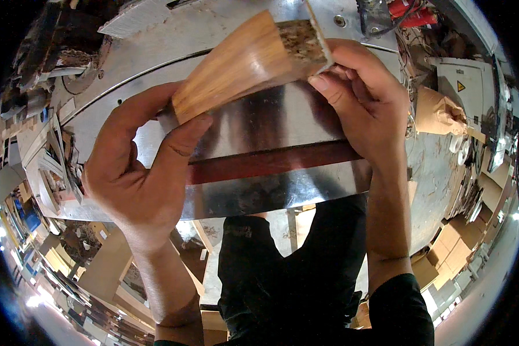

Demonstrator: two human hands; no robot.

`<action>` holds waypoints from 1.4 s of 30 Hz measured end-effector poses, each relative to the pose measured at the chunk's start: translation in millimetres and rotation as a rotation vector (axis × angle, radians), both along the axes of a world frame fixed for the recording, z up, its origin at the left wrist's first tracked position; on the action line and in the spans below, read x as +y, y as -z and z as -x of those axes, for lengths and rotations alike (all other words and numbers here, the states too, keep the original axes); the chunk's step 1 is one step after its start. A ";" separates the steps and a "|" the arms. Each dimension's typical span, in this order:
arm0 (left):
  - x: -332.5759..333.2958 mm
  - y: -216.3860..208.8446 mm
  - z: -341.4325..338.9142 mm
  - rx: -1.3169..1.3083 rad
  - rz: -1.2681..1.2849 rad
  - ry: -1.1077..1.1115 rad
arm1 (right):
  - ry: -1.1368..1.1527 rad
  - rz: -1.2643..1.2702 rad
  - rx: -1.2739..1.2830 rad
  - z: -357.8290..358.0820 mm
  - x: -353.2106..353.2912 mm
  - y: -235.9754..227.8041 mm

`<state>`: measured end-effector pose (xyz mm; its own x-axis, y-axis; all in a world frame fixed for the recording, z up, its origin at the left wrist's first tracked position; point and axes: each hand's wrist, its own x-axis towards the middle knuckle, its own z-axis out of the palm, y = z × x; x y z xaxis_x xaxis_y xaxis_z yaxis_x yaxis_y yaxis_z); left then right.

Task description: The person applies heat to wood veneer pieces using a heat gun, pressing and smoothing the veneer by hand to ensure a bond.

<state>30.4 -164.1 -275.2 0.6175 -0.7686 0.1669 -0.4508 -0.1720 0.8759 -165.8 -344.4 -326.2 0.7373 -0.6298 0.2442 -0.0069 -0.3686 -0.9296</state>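
A short wood-grain board piece (236,63) is held up in both hands above a shiny metal table. Its broken-looking chipboard core (301,41) shows toward the right end, and a thin pale edge strip (324,43) stands along that end. My left hand (138,155) pinches the left end between thumb and fingers. With thumb and fingertips, my right hand (369,98) grips the right end at the pale strip. Whether the strip is attached all along the board cannot be made out.
The metal table (317,187) carries a dark red strip (271,162) across it. Thin offcuts (49,167) lie at its left. On the right are a brown paper bag (438,112), a grey electrical cabinet (464,86) and cardboard boxes (452,248).
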 end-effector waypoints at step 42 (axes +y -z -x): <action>2.6 5.0 -5.5 0.018 -0.039 -0.017 | 0.035 0.133 0.103 -6.5 -0.5 -7.4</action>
<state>35.9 -161.4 -280.3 0.6329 -0.7639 0.1260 -0.4320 -0.2134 0.8763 -159.2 -344.9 -318.8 0.7411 -0.6225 0.2513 -0.1144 -0.4860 -0.8664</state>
